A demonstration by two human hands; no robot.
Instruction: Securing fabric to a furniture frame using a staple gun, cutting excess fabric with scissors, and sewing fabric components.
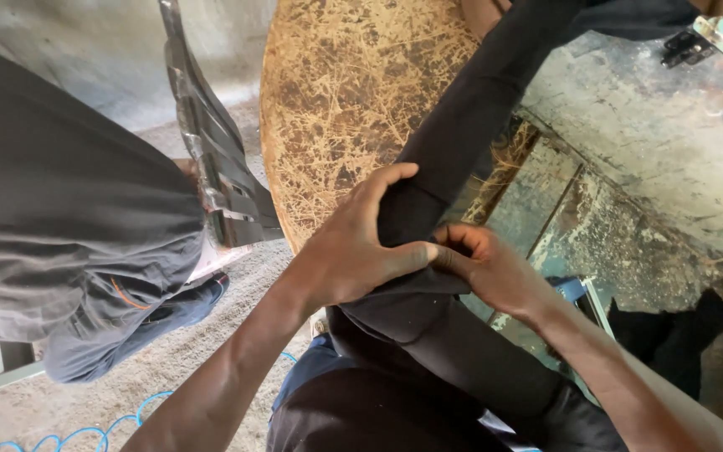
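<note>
Black sleeve (453, 142) within both hands' grip

Both forearms bare to the elbow, no sleeves in view; no rings, watch or gloves on the left hand (349, 259) or the right hand (495, 272). Nails short. Lower body: dark, near-black trousers (353, 418) with a blue garment edge (307, 368) showing at the waist; the rest of the clothing is out of frame.
</note>
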